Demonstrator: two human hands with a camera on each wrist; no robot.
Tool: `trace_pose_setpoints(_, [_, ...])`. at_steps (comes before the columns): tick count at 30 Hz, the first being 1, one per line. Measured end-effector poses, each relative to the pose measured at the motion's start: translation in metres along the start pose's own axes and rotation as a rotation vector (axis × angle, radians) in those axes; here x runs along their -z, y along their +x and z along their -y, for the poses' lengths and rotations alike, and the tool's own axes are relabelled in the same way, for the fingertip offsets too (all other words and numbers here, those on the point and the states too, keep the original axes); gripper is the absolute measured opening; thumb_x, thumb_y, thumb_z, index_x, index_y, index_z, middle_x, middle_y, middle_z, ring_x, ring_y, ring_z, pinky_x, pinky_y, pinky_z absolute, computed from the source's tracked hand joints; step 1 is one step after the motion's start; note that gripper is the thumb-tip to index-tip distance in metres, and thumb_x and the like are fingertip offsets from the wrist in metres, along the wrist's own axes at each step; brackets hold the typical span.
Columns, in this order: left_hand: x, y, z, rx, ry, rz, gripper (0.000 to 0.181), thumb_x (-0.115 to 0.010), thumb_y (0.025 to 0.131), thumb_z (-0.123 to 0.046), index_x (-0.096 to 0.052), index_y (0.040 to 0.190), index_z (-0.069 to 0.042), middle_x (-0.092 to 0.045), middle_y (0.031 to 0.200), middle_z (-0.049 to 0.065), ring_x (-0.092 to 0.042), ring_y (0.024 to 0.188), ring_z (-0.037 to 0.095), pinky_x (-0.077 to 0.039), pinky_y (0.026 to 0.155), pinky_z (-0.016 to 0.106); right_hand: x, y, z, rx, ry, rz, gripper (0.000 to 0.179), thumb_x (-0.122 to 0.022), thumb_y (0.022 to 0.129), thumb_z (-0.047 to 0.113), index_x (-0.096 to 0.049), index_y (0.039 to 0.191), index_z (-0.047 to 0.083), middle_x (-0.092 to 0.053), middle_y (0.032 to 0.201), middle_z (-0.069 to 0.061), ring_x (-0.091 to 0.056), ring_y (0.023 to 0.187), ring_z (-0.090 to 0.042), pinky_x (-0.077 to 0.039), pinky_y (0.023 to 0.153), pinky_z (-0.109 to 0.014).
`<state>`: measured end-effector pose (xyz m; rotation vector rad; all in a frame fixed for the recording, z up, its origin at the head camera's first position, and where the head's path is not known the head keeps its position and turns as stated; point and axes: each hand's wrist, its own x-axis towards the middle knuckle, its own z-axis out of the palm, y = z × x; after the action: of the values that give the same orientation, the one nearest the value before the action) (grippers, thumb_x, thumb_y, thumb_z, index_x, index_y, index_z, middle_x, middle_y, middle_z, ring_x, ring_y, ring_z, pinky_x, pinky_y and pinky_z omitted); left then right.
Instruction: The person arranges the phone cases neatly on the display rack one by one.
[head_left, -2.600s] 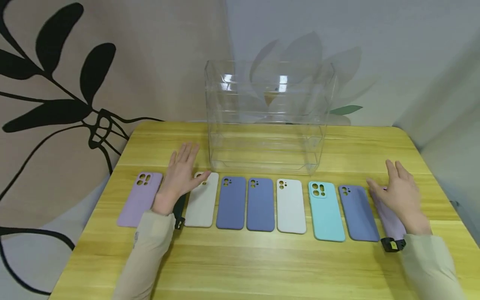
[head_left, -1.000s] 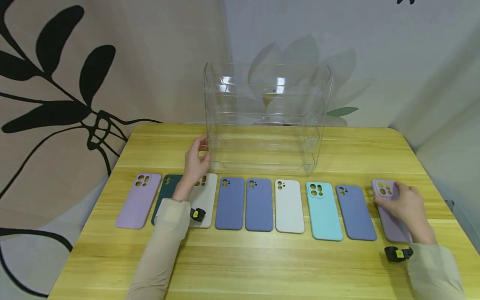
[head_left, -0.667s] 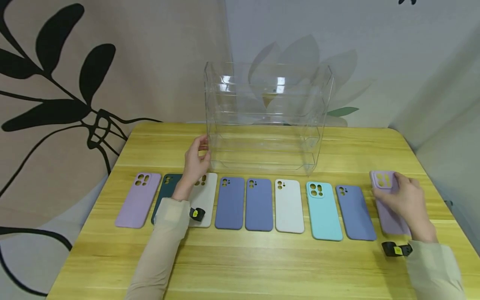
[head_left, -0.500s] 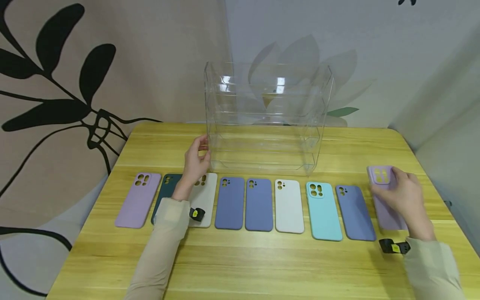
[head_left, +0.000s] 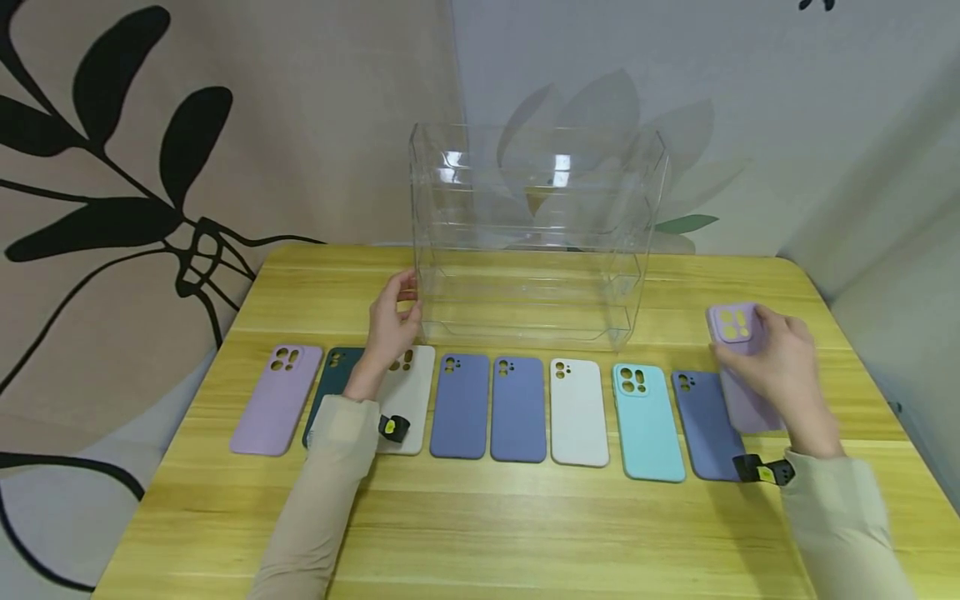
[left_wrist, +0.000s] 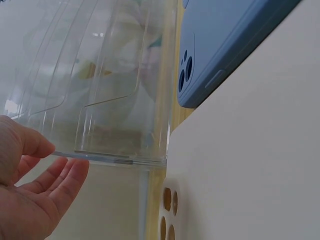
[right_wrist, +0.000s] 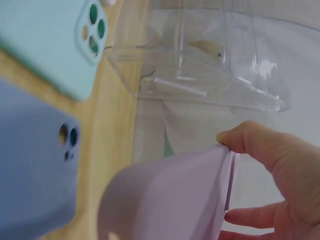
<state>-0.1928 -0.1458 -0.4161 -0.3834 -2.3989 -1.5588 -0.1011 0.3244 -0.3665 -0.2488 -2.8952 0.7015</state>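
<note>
My right hand (head_left: 780, 367) grips a lilac phone case (head_left: 738, 367) by its long edges. The case is raised off the table at the right end of the row, overlapping a slate-blue case (head_left: 705, 425) in the head view. In the right wrist view the thumb presses one edge of the lilac case (right_wrist: 170, 195), fingers at the opposite one. My left hand (head_left: 392, 325) pinches the left side panel of a clear tiered display stand (head_left: 525, 321); the left wrist view shows thumb and fingers on either side of the panel's edge (left_wrist: 115, 159).
Phone cases lie in a row before the stand: lilac (head_left: 273, 408), dark green (head_left: 330, 383), white (head_left: 408, 396), two slate-blue (head_left: 459, 412), another white (head_left: 579, 417) and turquoise (head_left: 651, 429). My left forearm crosses the green and white ones. A wall stands behind the wooden table (head_left: 525, 533).
Both hands were spread above the table at first. The left hand came to the stand's side and took hold of it. The right hand grasped the lilac case, lifted it and carried it leftward and away.
</note>
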Motion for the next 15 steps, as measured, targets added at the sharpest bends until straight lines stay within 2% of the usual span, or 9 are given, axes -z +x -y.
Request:
trace_pose_setpoints(6, [-0.001, 0.000, 0.000, 0.001, 0.009, -0.004, 0.044, -0.052, 0.088, 0.010, -0.044, 0.132, 0.007, -0.053, 0.118, 0.024, -0.054, 0.103, 0.036, -0.053, 0.079, 0.050, -0.001, 0.005, 0.018, 0.027, 0.035, -0.028, 0.082, -0.071, 0.078, 0.026, -0.030, 0.139, -0.012, -0.037, 0.124, -0.040, -0.036, 0.106, -0.049, -0.038, 0.079, -0.062])
trace_pose_setpoints(15, [-0.001, 0.000, 0.001, -0.012, 0.016, -0.006, 0.045, -0.052, 0.087, 0.011, -0.044, 0.132, 0.007, -0.053, 0.118, 0.028, -0.054, 0.102, 0.037, -0.052, 0.078, 0.050, -0.004, 0.013, 0.051, 0.091, 0.108, -0.119, 0.082, -0.072, 0.075, 0.021, -0.032, 0.138, -0.012, -0.040, 0.122, -0.038, -0.036, 0.108, -0.049, -0.033, 0.083, -0.058])
